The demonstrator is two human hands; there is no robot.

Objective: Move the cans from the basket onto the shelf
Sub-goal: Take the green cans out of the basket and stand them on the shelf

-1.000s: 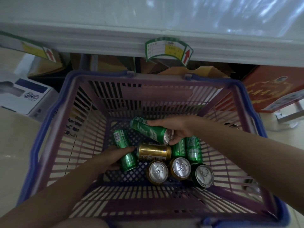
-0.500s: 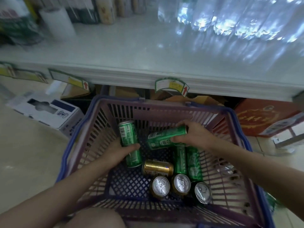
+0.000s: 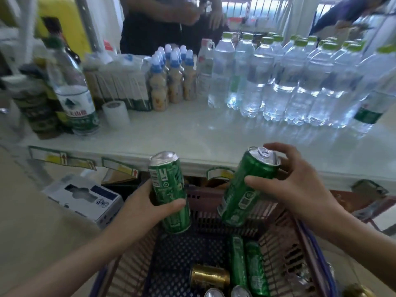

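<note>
Green aluminium, printed, smooth and thin-walled: two tall cans held above the basket point(image 3: 285, 249), just short of the shelf point(image 3: 192, 138) edge. Left hand point(image 3: 147, 206) wrapped round the lower body of the left can point(image 3: 168, 189), thumb across the front, can close to upright with its lid uppermost. Right hand point(image 3: 293, 185) closed on the right can point(image 3: 246, 187) high up, thumb on the near side, fingers curled behind the rim, can tilted with its top leaning right and away. Neither yet touching the shelf.

Probably full and sealed, pull tab intact on the right one, so fairly heavy for the size and stiff under a firm squeeze; a bare side wall likely slick, more so if damp. Best taken round the middle of the body, not by the lid. Right can in need of righting before set-down, or likely to tip on its narrow base.

Bare pale shelf directly ahead, between the paper roll point(image 3: 115, 113) on the left and the water bottles point(image 3: 289, 82) on the right: ample room for landing both without nudging either.

Left in the basket: two green cans point(image 3: 246, 266) lying side by side, a gold can point(image 3: 209, 277) on its side, more lids at the lower frame edge.
</note>
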